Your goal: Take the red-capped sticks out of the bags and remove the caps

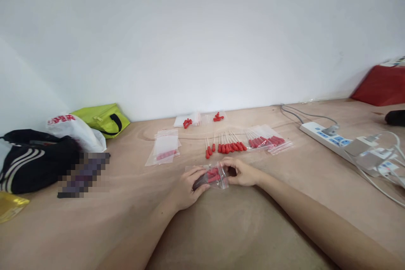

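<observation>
the left hand [191,187] grips one side of a clear bag [218,176] with red-tipped pieces inside, thumb in front and fingers over the top; the right hand [239,171] pinches the bag's other end, by its seal strip. the bag is at the near middle of the counter [253,219]. just beyond it lies a row of red-tipped sticks [232,147], red ends toward the person, with filled bags [267,139] at the row's right end. to the left of the row is a stack of flat bags [166,145], and near the wall [202,38] are two small red piles [187,123] on more bags. farther right sits a power strip [329,135] with plugs and cables; at far left, a black bag [41,160], a white bag [77,130] and a green pouch [103,119].
</observation>
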The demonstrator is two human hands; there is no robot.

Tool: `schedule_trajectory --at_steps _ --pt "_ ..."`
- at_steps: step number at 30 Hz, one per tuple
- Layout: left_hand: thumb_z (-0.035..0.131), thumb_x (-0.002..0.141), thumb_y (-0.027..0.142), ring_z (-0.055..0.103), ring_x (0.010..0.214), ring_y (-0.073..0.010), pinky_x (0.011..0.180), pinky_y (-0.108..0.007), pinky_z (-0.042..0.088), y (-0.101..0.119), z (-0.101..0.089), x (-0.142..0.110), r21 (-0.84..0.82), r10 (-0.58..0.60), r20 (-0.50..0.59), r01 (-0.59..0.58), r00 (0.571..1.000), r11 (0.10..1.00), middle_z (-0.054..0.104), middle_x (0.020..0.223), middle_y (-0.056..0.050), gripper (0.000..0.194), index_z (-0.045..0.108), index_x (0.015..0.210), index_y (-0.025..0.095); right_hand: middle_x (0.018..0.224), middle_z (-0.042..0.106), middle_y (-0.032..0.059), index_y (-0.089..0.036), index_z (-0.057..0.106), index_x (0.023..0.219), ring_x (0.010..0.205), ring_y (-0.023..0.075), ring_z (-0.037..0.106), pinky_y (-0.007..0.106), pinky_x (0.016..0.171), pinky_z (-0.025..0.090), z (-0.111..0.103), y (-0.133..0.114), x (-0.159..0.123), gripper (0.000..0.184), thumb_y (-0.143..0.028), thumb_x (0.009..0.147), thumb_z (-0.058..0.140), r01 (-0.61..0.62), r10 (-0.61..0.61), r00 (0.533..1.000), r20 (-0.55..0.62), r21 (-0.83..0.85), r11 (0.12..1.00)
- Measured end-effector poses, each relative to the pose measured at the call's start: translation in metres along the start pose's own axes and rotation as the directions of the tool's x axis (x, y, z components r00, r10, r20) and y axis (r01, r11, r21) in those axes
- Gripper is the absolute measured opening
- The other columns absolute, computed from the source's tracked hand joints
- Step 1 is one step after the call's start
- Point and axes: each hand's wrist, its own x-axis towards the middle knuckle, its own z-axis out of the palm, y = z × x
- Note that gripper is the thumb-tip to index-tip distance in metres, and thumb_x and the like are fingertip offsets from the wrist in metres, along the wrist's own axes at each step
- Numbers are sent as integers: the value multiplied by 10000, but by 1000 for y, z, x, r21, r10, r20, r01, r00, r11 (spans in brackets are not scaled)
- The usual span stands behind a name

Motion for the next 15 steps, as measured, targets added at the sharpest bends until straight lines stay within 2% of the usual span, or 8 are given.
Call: schedule_trajectory --at_steps 2,6,10,15 --pt "528 787 333 528 1059 -204 913 -378 440 0 0 1 -12 -3 -16 3 1000 1000 584 1124 -80 336 546 1093 195 814 574 17 -165 626 953 686 108 487 222 626 403 2 0 1 340 -337 663 668 -14 15 999 -46 20 1000" --pt "550 770 343 552 1023 -202 890 -376 456 -2 2 2 -26 -1 -36 0 999 1000 596 1099 -85 322 565 1052 187 725 618 3 -167 649 899 592 98 496 208 554 389 11 -5 3 311 -382 675 656 -117 122 989 -81 63 991" --pt "557 765 337 555 1019 -197 886 -373 456 -3 3 2 -33 6 -40 -8 999 999 602 1086 -84 321 564 1050 189 727 646 7 -165 655 819 601 111 531 216 557 404 21 -11 4 251 -328 633 694 -166 175 974 -141 69 984" --pt "588 737 371 560 1019 -210 882 -375 457 -5 1 2 -42 -30 -21 29 999 999 601 1102 -98 361 577 1041 177 653 615 -8 -155 622 763 532 86 493 200 497 395 21 -3 3 214 -283 608 695 -203 238 957 -164 205 957"
